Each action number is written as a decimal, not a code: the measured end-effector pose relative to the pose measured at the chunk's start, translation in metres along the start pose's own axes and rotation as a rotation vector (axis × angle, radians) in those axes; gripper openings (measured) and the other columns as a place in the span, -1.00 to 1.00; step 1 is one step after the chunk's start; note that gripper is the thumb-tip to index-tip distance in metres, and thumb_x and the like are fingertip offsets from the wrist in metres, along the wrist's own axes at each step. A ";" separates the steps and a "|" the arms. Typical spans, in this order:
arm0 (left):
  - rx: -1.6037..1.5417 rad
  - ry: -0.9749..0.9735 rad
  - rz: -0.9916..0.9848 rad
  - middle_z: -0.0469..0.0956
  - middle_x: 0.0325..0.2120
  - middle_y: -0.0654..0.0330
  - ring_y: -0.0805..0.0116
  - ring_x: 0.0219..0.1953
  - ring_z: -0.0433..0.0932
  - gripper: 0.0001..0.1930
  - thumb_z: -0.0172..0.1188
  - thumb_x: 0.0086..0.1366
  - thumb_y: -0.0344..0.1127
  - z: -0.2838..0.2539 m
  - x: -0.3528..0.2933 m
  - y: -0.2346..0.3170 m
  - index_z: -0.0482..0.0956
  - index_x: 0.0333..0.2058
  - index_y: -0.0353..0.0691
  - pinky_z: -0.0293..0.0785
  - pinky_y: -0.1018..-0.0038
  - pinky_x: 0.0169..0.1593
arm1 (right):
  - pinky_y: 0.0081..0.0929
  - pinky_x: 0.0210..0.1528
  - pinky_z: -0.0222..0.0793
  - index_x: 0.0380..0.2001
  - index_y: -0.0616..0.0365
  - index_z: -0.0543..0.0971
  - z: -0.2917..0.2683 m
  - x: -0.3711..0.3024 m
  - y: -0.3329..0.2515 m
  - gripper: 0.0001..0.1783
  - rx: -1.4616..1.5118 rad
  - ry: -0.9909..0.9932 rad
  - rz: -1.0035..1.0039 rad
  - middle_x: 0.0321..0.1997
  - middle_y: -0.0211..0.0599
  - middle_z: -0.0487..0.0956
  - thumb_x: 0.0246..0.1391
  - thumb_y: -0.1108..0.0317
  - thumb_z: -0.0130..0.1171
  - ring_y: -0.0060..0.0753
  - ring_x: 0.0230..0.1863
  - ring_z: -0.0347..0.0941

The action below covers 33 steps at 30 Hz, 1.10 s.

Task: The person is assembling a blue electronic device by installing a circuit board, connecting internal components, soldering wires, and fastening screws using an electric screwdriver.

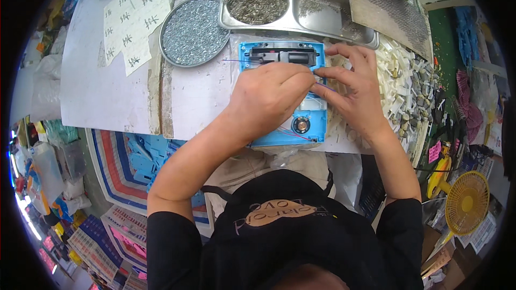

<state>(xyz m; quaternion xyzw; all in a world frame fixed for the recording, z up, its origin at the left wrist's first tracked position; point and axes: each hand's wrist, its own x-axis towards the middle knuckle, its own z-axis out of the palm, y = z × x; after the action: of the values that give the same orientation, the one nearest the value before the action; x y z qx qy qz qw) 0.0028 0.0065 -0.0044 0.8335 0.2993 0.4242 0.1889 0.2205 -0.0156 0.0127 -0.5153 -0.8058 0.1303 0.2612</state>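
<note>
A blue plastic housing [258, 139] lies on the white worktop in front of me. A black mechanism [285, 57] fills its far part, and a small round speaker [301, 124] sits in its near part with thin red wires beside it. My left hand [273, 95] bends over the middle of the housing, fingertips pinched together; what they hold is hidden. My right hand [355, 78] grips the housing's right edge, its fingers curved and its thumb close to the left fingertips. A thin dark wire [236, 60] sticks out left past the housing's edge.
Left of the housing stands a round tray of small silvery screws [195, 31]. Behind is a metal compartment tray [328, 31] with more small metal parts. White plastic parts [398, 83] are heaped at the right. A striped bag [115, 169] with blue pieces and a yellow fan [466, 202] stand below table height.
</note>
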 end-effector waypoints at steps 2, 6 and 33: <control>-0.046 -0.050 -0.066 0.68 -0.34 0.13 0.14 -0.36 0.68 -0.84 0.37 0.13 -0.52 0.003 0.005 0.002 0.67 -0.28 -0.24 0.57 0.36 -0.30 | -0.17 0.22 0.28 -0.18 0.03 0.73 -0.010 -0.006 0.000 -0.60 0.043 0.017 0.052 0.07 -0.27 0.57 -0.19 0.29 0.53 -0.03 0.15 0.33; -0.131 -0.083 -0.214 0.67 -0.37 0.10 0.15 -0.36 0.68 -0.84 0.35 0.16 -0.54 -0.001 0.008 0.009 0.67 -0.26 -0.28 0.57 0.38 -0.29 | -0.35 0.07 0.44 -0.08 0.18 0.68 -0.065 -0.070 0.019 -0.63 0.125 0.195 0.282 0.01 -0.17 0.61 -0.04 0.48 0.41 -0.18 -0.01 0.53; 0.182 -0.128 -0.032 0.53 -0.35 0.20 0.19 -0.33 0.53 -0.83 0.43 0.02 -0.49 -0.004 0.015 0.015 0.66 -0.36 -0.19 0.43 0.32 -0.26 | -0.49 -0.19 0.44 0.20 0.34 0.42 -0.175 -0.267 0.075 -0.49 0.998 0.979 0.527 -0.12 -0.08 0.60 0.39 0.15 0.03 -0.37 -0.15 0.53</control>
<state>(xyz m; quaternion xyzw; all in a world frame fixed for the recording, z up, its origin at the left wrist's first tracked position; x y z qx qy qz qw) 0.0115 0.0059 0.0155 0.8678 0.3370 0.3382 0.1379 0.4634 -0.2335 0.0455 -0.5107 -0.2924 0.2943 0.7531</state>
